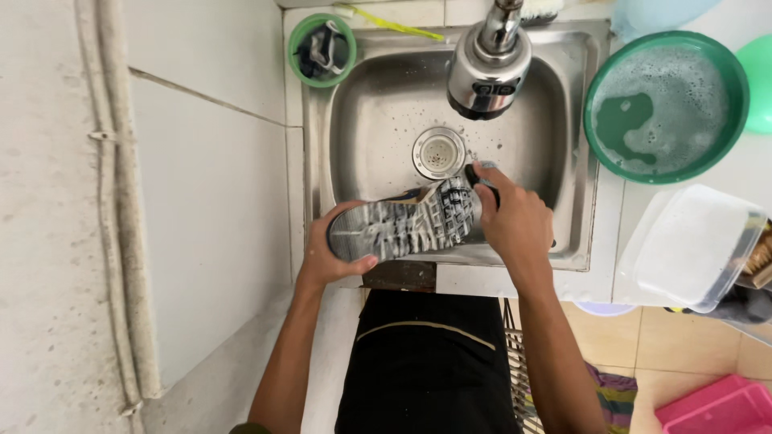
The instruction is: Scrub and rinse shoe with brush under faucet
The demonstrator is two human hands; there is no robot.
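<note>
Suds cover the sole of the shoe (406, 227), held sole-up over the sink's (366, 120) front edge. Left hand (328, 253) grips the heel; right hand (515, 221) is closed on a dark brush (480, 178) at the toe. Scrubbing looks well along; no rinse water runs from the tap (489, 64).

**Soft, even daylight, sharp centre**

I see bright, diffuse light with faint shadows. Glare sits on the tap head (489, 68) and the steel sink (362, 120) wall. Wide-angle bending curves the left wall pipe (108, 201); near corners soften slightly.
</note>
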